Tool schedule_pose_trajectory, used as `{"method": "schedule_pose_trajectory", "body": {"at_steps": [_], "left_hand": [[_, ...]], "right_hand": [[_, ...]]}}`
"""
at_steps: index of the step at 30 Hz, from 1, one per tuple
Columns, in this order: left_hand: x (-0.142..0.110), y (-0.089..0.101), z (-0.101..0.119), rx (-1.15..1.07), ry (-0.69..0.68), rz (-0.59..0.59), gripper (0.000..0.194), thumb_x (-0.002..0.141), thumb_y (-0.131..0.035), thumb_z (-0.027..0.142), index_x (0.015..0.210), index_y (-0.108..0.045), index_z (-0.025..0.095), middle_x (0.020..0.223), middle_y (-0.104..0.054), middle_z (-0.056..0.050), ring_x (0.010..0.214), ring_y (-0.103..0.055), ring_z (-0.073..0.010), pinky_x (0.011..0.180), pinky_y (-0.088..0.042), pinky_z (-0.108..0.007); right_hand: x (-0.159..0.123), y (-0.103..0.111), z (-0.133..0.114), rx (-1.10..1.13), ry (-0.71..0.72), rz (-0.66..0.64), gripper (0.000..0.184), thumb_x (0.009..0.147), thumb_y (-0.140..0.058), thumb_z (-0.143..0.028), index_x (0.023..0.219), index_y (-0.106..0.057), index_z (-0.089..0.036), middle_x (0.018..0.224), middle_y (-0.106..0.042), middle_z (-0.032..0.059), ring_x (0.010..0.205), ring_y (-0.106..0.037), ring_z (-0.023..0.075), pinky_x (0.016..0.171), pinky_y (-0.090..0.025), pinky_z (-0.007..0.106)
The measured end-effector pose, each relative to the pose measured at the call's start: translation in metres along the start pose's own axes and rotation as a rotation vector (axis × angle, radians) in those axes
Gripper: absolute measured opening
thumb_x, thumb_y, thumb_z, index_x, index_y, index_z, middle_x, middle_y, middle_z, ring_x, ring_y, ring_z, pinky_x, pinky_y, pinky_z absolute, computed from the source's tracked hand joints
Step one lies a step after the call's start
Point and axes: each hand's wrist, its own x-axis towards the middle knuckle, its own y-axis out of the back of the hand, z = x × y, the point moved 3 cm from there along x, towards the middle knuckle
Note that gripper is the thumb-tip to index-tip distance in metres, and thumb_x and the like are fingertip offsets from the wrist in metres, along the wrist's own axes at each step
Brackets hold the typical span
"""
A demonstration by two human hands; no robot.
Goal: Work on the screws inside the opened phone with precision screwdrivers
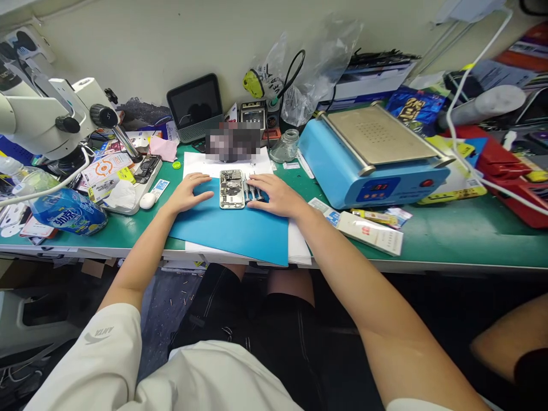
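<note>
An opened smartphone [232, 189], its inner boards showing, lies on a blue mat [231, 234]. To its left, my left hand [188, 193] rests on the mat with thumb and fingers apart, holding nothing. Just right of the phone, several small screwdrivers [252, 193] lie close together. My right hand [276, 197] curves round them, thumb on the near side and fingers on the far side. Its palm hides part of the screwdrivers.
A blue heating plate machine [368, 165] stands at right, with a white box [370, 233] before it. A microscope [55, 123], a blue pouch [68, 211] and a white earbud case [148, 200] are at left. A glass bottle [286, 146] stands behind. Another person's limb [514, 337] shows lower right.
</note>
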Motion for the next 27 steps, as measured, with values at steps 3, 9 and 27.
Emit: {"method": "schedule_pose_trajectory", "body": {"at_steps": [3,9,27], "left_hand": [[0.0001,0.0004,0.0012,0.000,-0.003,0.005,0.066,0.093,-0.053,0.073,0.133,-0.068,0.023,0.142,-0.064,-0.010,0.139,-0.051,-0.0293,0.122,-0.037,-0.049],[0.0003,0.0010,0.0017,0.000,-0.013,0.013,0.067,0.093,-0.053,0.074,0.132,-0.068,0.022,0.141,-0.064,-0.011,0.138,-0.052,-0.0288,0.122,-0.038,-0.048],[0.0013,0.0003,-0.0001,0.005,-0.006,0.001,0.061,0.094,-0.054,0.071,0.130,-0.069,0.024,0.141,-0.065,-0.010,0.137,-0.052,-0.0302,0.121,-0.038,-0.051]], "right_hand": [[0.0005,-0.0017,-0.0032,-0.020,0.007,-0.015,0.075,0.090,-0.063,-0.064,0.152,-0.049,-0.024,0.158,-0.051,0.0128,0.148,-0.044,0.0396,0.121,-0.037,0.065],[0.0011,-0.0027,-0.0057,-0.041,0.001,-0.035,0.071,0.094,-0.059,-0.060,0.153,-0.048,-0.023,0.158,-0.051,0.0115,0.148,-0.043,0.0407,0.120,-0.039,0.066],[0.0009,0.0018,-0.0089,-0.010,-0.009,0.006,0.062,0.091,-0.065,-0.053,0.146,-0.057,-0.024,0.149,-0.061,0.0099,0.141,-0.049,0.0400,0.116,-0.046,0.064]]}}
